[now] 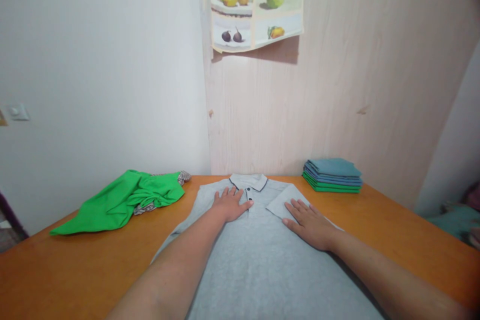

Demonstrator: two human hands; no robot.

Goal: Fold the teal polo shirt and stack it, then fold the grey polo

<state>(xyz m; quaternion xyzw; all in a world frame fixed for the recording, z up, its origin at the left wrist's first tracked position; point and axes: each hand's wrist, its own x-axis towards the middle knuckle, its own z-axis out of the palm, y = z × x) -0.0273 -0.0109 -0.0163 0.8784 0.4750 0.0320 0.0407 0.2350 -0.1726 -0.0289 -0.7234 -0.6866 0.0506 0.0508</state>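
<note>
A grey polo shirt (247,260) lies spread flat on the orange table (75,270), collar toward the wall. My left hand (229,205) rests flat on the shirt's chest just below the collar, fingers stretched out. My right hand (309,222) lies flat on the shirt's right shoulder, fingers spread, touching the sleeve that is folded inward. Neither hand grips anything.
A crumpled green garment (123,200) with a patterned cloth under it lies at the table's left. A stack of folded blue and green shirts (333,175) sits at the back right by the wooden wall. A fruit poster (257,12) hangs above.
</note>
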